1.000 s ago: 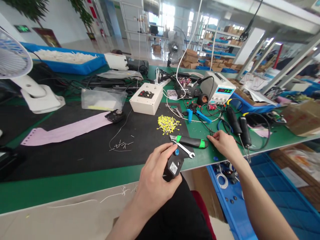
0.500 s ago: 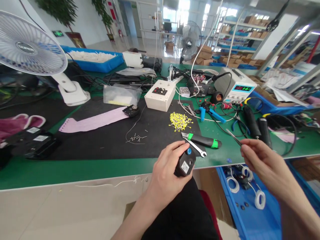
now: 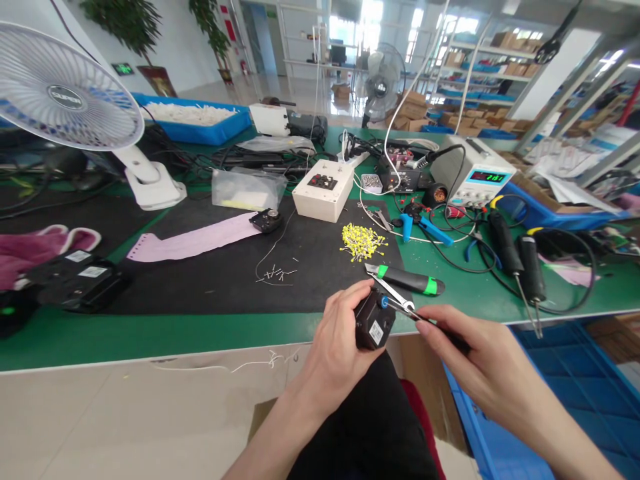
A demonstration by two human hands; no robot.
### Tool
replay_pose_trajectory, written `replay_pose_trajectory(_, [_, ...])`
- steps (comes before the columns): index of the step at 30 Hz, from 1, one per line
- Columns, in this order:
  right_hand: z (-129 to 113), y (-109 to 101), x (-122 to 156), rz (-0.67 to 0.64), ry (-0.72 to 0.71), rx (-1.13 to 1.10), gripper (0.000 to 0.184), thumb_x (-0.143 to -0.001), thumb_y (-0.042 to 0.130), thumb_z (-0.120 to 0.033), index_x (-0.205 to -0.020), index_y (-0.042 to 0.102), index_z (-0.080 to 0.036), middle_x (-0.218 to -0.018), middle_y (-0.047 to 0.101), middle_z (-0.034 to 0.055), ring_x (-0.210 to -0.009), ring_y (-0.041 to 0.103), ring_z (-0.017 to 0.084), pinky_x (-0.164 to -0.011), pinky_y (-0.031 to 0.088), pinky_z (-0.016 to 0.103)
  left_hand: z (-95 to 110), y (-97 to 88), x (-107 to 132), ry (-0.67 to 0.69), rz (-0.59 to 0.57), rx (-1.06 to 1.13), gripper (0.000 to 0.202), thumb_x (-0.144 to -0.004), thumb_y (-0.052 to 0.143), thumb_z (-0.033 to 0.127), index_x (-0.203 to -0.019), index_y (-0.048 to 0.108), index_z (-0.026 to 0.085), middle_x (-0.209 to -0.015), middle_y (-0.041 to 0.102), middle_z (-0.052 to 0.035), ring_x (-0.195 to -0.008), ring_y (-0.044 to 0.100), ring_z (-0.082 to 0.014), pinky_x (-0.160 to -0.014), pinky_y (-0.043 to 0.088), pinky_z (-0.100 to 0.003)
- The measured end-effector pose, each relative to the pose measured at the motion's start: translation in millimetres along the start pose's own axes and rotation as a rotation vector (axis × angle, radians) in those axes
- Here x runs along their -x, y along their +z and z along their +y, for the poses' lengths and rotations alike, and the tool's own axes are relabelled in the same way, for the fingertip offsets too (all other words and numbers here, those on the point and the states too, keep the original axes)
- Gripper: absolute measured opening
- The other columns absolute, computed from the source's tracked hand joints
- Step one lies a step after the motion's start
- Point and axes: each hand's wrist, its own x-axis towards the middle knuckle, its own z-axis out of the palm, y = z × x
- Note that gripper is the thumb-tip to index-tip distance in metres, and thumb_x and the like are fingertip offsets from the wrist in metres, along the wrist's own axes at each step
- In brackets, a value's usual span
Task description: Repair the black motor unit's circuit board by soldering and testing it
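Observation:
My left hand [image 3: 337, 337] is wrapped round a small black device [image 3: 374, 319] with a white label and a round blue part [image 3: 385, 302] on its upper end. It is held at the front edge of the bench. My right hand [image 3: 467, 347] pinches slim metal tweezers [image 3: 411, 313], whose tips reach the blue part; whether they grip it I cannot tell. Just beyond lie an open-end wrench [image 3: 400, 297] and a black and green utility knife [image 3: 413, 279]. A heap of yellow-headed small parts [image 3: 361, 241] sits on the black mat [image 3: 225, 293].
A white switch box [image 3: 323, 200] stands mid-bench. Right of it are blue-handled wire strippers [image 3: 425, 227], a power supply [image 3: 473, 175] and two black-handled soldering tools [image 3: 505, 243]. A desk fan [image 3: 70, 93] is at left. A blue crate [image 3: 545, 393] sits below the right edge.
My right hand has moved left, bringing the tweezers from beside the bench's right part to the blue part. The black device in my left hand has turned slightly.

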Motion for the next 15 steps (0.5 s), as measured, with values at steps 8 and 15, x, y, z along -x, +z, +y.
replay_pose_trajectory(8, [-4.7, -4.2, -3.9, -0.02, -0.013, 0.059, 0.021, -0.108, 0.053, -0.037, -0.116, 0.069, -0.026, -0.089, 0.075, -0.0021, -0.073, 0.071, 0.015, -0.064, 0.047, 0.024, -1.7, 2.6, -0.6, 0.064, 0.018, -0.006, 0.071, -0.086, 0.074, 0.009, -0.147, 0.04, 0.019, -0.149, 0.055, -0.0179, -0.143, 0.053, -0.0282, -0.116, 0.048, -0.049])
replay_pose_trajectory(15, [-5.4, -10.0, -3.4, -0.036, -0.04, 0.097, 0.021, -0.109, 0.052, -0.037, -0.117, 0.068, -0.026, -0.088, 0.074, -0.0033, -0.072, 0.071, 0.013, -0.064, 0.047, 0.023, 2.4, -0.8, -5.1, 0.116, 0.011, -0.058, 0.07, -0.086, 0.074, 0.008, -0.145, 0.039, 0.017, -0.145, 0.057, -0.019, -0.141, 0.054, -0.0289, -0.114, 0.049, -0.048])
